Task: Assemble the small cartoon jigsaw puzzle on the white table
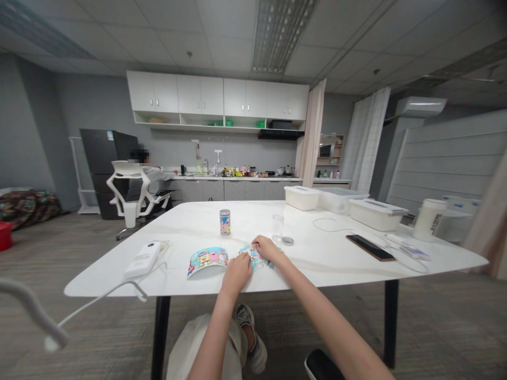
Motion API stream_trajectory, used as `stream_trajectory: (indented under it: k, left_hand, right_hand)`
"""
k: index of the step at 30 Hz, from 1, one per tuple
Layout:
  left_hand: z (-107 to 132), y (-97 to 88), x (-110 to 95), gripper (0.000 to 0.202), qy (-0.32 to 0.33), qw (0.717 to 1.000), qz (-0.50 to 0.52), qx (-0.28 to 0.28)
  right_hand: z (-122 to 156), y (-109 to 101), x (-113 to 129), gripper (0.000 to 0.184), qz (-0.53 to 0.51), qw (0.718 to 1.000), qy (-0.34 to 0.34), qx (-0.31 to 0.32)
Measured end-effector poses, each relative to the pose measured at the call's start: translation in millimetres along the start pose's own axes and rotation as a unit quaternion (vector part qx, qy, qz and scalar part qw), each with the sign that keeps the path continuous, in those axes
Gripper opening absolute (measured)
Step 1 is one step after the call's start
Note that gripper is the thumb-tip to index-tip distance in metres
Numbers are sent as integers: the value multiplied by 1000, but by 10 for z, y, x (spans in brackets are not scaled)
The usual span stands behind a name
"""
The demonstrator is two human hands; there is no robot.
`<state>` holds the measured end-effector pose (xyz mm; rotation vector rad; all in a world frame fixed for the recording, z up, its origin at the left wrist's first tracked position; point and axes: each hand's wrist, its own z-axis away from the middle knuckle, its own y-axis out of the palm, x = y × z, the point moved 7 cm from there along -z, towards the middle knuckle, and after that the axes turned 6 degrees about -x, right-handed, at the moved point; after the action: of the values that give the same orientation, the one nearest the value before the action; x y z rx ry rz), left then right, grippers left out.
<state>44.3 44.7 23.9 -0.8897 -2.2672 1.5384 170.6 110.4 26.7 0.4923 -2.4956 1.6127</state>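
Observation:
A loose pile of small colourful pieces, like jigsaw puzzle pieces (pixel 259 259), lies on the white table near its front edge. My left hand (pixel 238 269) rests at the pile's left side, fingers curled down. Over the pile's far edge, my right hand (pixel 267 248) has its fingers bent and drawn together at the pieces. What either hand's fingertips hold is too small to make out. Left of the pile lies a curved cartoon picture sheet (pixel 208 259). A cartoon-printed can (pixel 225 222) stands farther back. Behind my right hand are a clear jar (pixel 278 227) and a round metal lid (pixel 288 241).
The white table (pixel 317 269) bears a white power strip (pixel 144 258) with cables at left. A phone (pixel 370 248), a white tumbler (pixel 429 219) and lidded boxes (pixel 378 215) are at right. Beyond the table, a person sits on a white chair (pixel 130 192) near the kitchen counter.

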Motion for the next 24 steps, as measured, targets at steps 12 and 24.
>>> stream_trajectory:
  k: [12, 24]
  left_hand:
    - [8, -41, 2, 28, -15, 1000, 10, 10]
    - [12, -76, -5, 26, -16, 1000, 3, 7]
  right_hand:
    - [68, -77, -178, 21, -120, 989, 51, -76]
    - [42, 45, -260, 9, -210, 973, 58, -79]
